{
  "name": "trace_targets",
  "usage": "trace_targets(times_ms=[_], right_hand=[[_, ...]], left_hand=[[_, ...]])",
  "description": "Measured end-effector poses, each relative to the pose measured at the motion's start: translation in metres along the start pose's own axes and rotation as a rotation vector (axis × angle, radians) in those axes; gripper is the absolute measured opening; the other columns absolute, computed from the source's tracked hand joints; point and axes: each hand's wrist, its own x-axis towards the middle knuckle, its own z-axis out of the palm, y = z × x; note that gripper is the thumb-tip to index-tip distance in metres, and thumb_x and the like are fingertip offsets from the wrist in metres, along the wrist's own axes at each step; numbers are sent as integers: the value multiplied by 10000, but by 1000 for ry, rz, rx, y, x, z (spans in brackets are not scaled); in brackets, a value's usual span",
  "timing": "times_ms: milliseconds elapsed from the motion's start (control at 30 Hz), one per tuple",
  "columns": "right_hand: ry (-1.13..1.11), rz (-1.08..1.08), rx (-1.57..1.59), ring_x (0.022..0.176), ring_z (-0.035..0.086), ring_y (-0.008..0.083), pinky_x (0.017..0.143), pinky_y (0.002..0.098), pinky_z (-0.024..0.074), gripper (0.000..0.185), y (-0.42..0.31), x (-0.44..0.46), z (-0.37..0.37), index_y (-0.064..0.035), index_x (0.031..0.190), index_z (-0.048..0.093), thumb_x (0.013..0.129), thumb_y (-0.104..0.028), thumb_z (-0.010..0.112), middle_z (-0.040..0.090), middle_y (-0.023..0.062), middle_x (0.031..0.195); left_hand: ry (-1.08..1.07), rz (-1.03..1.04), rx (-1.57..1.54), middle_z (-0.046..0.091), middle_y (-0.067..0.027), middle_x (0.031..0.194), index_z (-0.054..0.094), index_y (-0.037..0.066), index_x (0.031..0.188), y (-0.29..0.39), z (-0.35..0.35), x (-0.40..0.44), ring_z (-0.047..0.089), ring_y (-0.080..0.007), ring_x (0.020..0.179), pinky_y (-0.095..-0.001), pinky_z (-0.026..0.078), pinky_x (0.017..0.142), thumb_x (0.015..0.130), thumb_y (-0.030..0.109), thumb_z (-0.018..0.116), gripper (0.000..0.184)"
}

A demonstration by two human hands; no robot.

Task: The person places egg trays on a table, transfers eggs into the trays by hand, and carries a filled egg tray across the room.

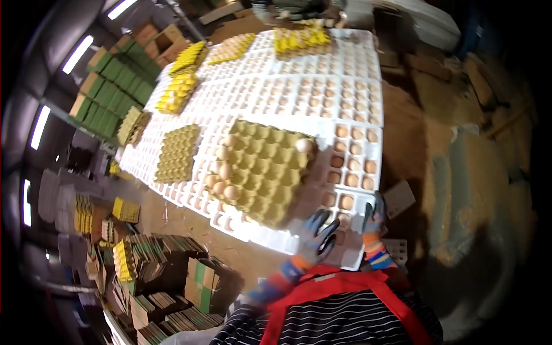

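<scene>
My left hand (318, 234), in a grey and black glove, is over the near edge of a white foam egg tray (359, 250), its fingers curled; what it holds, if anything, is hidden. At the tray's right side is my right hand (374, 215), also gloved, with its fingers pointing up along the edge. Brown eggs (346, 202) sit in cells between and beyond my hands. Left of them, a large pulp tray (264, 167) lies over the white trays, with several eggs at its left side and one egg (303, 145) at its upper right.
Another pulp tray (176, 153) lies to the left. Yellow trays (302, 40) stand at the far side. Green and brown boxes (115, 86) are stacked behind at left. Flattened cartons (167, 259) are on the floor at lower left. A person (296, 8) is beyond the far edge.
</scene>
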Motion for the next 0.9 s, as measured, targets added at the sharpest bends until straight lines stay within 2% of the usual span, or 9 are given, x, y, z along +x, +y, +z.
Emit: trace_targets(times_ms=[133, 233, 400, 533, 600, 667, 733, 800, 900], right_hand=[[-162, -445, -428, 1029, 536, 231, 937, 345, 416, 303, -103, 27, 59, -2, 1114, 581, 811, 8, 577, 563, 126, 1108], [-387, -336, -87, 913, 566, 172, 779, 273, 473, 292, -127, 40, 136, -7, 1086, 594, 795, 17, 602, 576, 106, 1005], [-641, -156, -169, 875, 578, 192, 717, 295, 477, 338, -147, 31, 269, -51, 1109, 583, 785, -110, 659, 582, 93, 964], [-725, -790, -1016, 971, 574, 338, 817, 444, 466, 460, -146, -6, 355, -100, 1101, 594, 767, -414, 621, 585, 167, 1045], [-1014, -476, -1149, 991, 564, 343, 829, 438, 462, 504, -148, 5, 383, -125, 1152, 559, 724, -379, 641, 549, 186, 1105], [-1175, -313, -1080, 1016, 557, 339, 844, 435, 458, 540, -142, 36, 383, -141, 1190, 530, 709, -362, 641, 513, 190, 1167], [-1136, -327, -1144, 983, 570, 334, 822, 420, 465, 457, -150, 31, 381, -126, 1092, 565, 689, -329, 639, 537, 179, 1111], [-1022, -597, -1330, 947, 582, 325, 801, 407, 470, 404, -148, 10, 380, -102, 1014, 591, 680, -323, 648, 574, 168, 1030], [-1097, -433, -1141, 895, 602, 288, 795, 403, 479, 433, -152, 26, 380, -105, 1030, 610, 670, -338, 667, 603, 158, 927]], left_hand=[[573, -377, 713, 577, -153, 1007, 533, 64, 1166, -73, -113, -8, 570, -327, 876, -390, 455, 733, 702, 219, 716, 523], [136, -775, 472, 549, -129, 977, 507, 120, 1119, -114, -136, -2, 584, -330, 854, -412, 479, 694, 668, 280, 739, 531], [422, -549, 182, 581, -84, 948, 568, 92, 1005, -155, -151, -15, 605, -283, 824, -353, 506, 723, 687, 235, 712, 377], [762, -649, -1325, 532, -141, 1094, 471, 32, 1181, -215, -183, -61, 598, -232, 844, -332, 552, 711, 804, 118, 548, 395], [706, -201, -580, 587, -112, 983, 539, 20, 1083, -271, -162, -85, 603, -217, 764, -312, 539, 674, 836, 175, 517, 292], [375, -634, -1025, 602, -86, 646, 622, 58, 817, -239, -204, -62, 599, -234, 631, -323, 486, 571, 816, 264, 612, 206], [210, -153, -143, 604, -125, 744, 609, 83, 857, -216, -217, -41, 599, -276, 630, -362, 485, 562, 801, 218, 609, 146], [42, -98, 80, 590, -116, 859, 589, 100, 917, -214, -205, -33, 602, -298, 670, -392, 483, 567, 773, 174, 602, 162], [30, 33, 205, 562, -105, 916, 561, 111, 974, -232, -188, -32, 597, -293, 735, -400, 485, 593, 749, 138, 593, 229]])
